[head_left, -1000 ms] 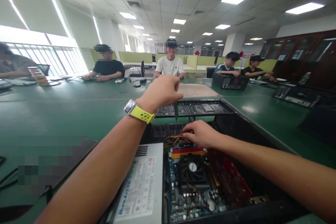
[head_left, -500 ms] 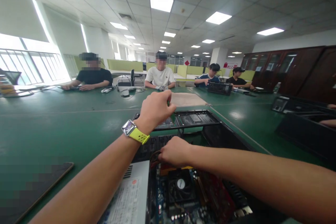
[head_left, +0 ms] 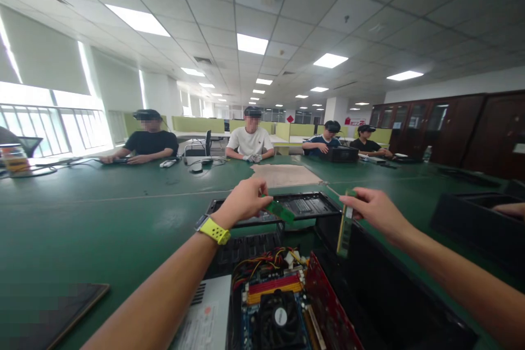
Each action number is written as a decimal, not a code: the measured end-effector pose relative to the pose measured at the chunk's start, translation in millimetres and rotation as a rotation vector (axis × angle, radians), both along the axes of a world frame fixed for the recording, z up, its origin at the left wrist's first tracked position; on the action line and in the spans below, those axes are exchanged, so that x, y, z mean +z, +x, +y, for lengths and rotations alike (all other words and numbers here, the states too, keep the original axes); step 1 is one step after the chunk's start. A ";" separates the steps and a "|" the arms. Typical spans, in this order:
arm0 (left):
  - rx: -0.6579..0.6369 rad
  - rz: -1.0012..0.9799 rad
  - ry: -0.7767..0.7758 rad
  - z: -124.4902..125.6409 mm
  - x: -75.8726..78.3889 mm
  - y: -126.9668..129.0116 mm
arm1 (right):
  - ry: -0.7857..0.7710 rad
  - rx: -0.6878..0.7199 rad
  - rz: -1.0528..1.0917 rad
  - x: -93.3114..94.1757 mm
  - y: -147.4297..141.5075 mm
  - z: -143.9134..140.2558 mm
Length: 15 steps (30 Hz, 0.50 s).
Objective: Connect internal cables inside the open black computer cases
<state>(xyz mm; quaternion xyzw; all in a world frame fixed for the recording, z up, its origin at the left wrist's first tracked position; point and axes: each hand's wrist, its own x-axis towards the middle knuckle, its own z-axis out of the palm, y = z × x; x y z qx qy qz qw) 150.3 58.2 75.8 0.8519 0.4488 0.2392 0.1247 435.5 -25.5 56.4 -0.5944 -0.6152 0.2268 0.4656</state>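
Note:
My left hand [head_left: 245, 202], with a yellow-strapped watch on its wrist, pinches one end of a green RAM stick [head_left: 280, 211] above the far part of the open computer case [head_left: 381, 262]. Over the case's right side, my right hand [head_left: 375, 209] grips the top of a second RAM stick [head_left: 345, 229], which hangs nearly upright. Below lies the motherboard with its black CPU fan [head_left: 280, 317]. Red and yellow memory slots [head_left: 274, 285] sit behind the fan. A red expansion card [head_left: 328, 301] stands to its right, and a silver power supply [head_left: 205, 314] to its left.
Coloured cables [head_left: 262, 262] bunch at the far end of the board. A dark flat panel [head_left: 61, 314] lies at the left on the green table [head_left: 123, 213]. Brown paper [head_left: 287, 175] lies ahead. Several people sit across the table; another person's hand [head_left: 511, 210] shows at far right.
My right hand has lifted out of the case and moved right, now with a RAM stick in view. My left hand has dropped slightly in the picture, its stick more visible. The view has tilted up.

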 end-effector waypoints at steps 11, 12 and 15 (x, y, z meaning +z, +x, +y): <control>-0.259 0.405 -0.643 -5.8 -13.0 -4.8 | -0.128 0.633 -0.871 -37.8 -87.6 54.3; -0.257 0.467 -0.632 -7.1 -13.6 -2.6 | -0.161 0.679 -0.975 -43.3 -92.4 52.7; -0.246 0.649 -0.550 -12.8 -11.9 4.9 | -0.223 0.741 -1.203 -54.1 -103.0 51.0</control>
